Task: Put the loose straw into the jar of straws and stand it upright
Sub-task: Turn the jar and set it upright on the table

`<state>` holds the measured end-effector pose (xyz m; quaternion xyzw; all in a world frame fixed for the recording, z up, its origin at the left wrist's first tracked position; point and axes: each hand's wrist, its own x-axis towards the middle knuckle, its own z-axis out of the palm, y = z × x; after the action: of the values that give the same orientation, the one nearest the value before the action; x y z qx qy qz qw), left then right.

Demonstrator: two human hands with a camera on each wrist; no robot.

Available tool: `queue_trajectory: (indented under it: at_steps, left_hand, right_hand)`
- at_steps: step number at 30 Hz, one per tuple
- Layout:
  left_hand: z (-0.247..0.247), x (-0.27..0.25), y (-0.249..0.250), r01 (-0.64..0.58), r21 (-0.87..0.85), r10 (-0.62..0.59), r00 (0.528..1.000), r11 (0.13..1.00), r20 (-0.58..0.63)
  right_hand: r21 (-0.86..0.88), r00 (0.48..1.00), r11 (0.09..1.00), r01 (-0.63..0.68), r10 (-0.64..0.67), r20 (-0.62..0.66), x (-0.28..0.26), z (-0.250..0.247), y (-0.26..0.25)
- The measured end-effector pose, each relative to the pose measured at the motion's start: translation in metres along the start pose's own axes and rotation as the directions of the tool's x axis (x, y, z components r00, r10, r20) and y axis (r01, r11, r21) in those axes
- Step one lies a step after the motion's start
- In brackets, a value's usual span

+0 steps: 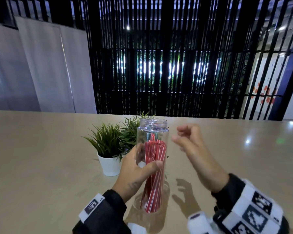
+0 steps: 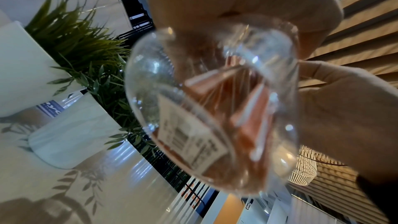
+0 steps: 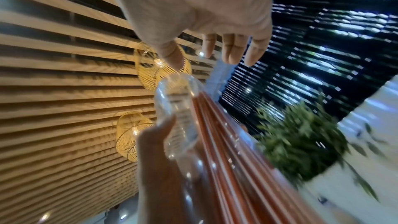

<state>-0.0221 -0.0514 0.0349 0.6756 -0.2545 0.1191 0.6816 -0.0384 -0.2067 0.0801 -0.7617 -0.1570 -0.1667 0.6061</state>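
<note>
A tall clear plastic jar [image 1: 152,144] holds a bundle of red-and-white striped straws [image 1: 155,168]; one straw tip rises slightly above the rest. My left hand [image 1: 139,173] grips the jar's middle, thumb across the front, and holds it upright with its base just above the table. In the left wrist view the jar's bottom [image 2: 215,108] with a barcode sticker [image 2: 191,139] faces the camera. My right hand [image 1: 189,146] hovers to the right of the jar's mouth, fingers relaxed and empty. In the right wrist view its fingers [image 3: 232,48] hang above the jar [image 3: 178,108]. I see no loose straw outside the jar.
Two small green plants stand behind the jar, the nearer one in a white pot [image 1: 109,164]. The beige table [image 1: 41,157] stretches left and right. Black slatted screens [image 1: 176,65] rise beyond its far edge.
</note>
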Motion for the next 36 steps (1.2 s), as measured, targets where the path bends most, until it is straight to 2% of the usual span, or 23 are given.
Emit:
queue_trajectory:
  at_steps: [2, 5, 8, 11, 14, 16, 18, 20, 22, 28, 34, 36]
  left_hand:
    - [0.002, 0.0, 0.001, 0.002, -0.013, -0.002, 1.0, 1.0, 0.008]
    - [0.003, -0.002, 0.001, 0.005, -0.056, -0.003, 0.999, 0.998, 0.032]
    - [0.006, -0.004, 0.0, 0.02, -0.109, -0.013, 0.998, 0.994, 0.068]
    - [0.006, -0.005, -0.002, 0.051, -0.131, -0.035, 0.992, 0.99, 0.124]
    - [0.008, -0.006, -0.002, 0.019, -0.064, -0.009, 0.988, 0.998, 0.154]
    - [0.012, -0.009, -0.003, -0.031, 0.03, 0.027, 0.99, 0.999, 0.137]
    - [0.016, -0.011, -0.007, -0.07, 0.115, 0.067, 0.997, 0.991, 0.025]
    - [0.022, -0.012, -0.009, -0.112, 0.126, 0.117, 0.992, 0.986, -0.039]
    - [0.03, -0.014, -0.009, -0.118, 0.123, 0.119, 0.993, 0.985, -0.003]
    - [0.05, -0.013, -0.024, -0.025, 0.024, 0.022, 0.995, 0.999, 0.096]
    - [0.068, 0.013, -0.05, -0.005, 0.176, -0.026, 0.984, 0.984, 0.176]
    - [0.074, 0.023, -0.056, 0.038, 0.201, -0.08, 0.975, 0.979, 0.208]
  right_hand:
    - [0.118, 0.984, 0.986, -0.116, 0.098, 0.152, -0.012, 0.008, 0.016]
    - [0.319, 0.947, 0.921, -0.225, 0.129, 0.296, -0.023, 0.016, 0.034]
    - [0.418, 0.911, 0.859, -0.296, 0.121, 0.395, -0.028, 0.021, 0.037]
    - [0.436, 0.901, 0.833, -0.342, 0.159, 0.403, -0.032, 0.024, 0.03]
    - [0.337, 0.891, 0.884, -0.324, 0.165, 0.424, -0.039, 0.019, 0.035]
    - [0.365, 0.92, 0.886, -0.286, 0.147, 0.364, -0.044, 0.01, 0.041]
    - [0.413, 0.961, 0.882, -0.227, 0.134, 0.242, -0.043, 0.002, 0.047]
    - [0.363, 0.981, 0.917, -0.163, 0.112, 0.157, -0.042, -0.006, 0.047]
    - [0.267, 0.989, 0.955, -0.133, 0.111, 0.095, -0.042, -0.013, 0.047]
    - [0.035, 0.988, 0.989, -0.145, 0.146, -0.045, -0.038, -0.03, 0.052]
    - [-0.059, 0.978, 0.985, -0.165, 0.155, -0.141, -0.013, -0.039, 0.077]
    - [-0.087, 0.973, 0.977, -0.196, 0.183, -0.143, -0.004, -0.043, 0.087]
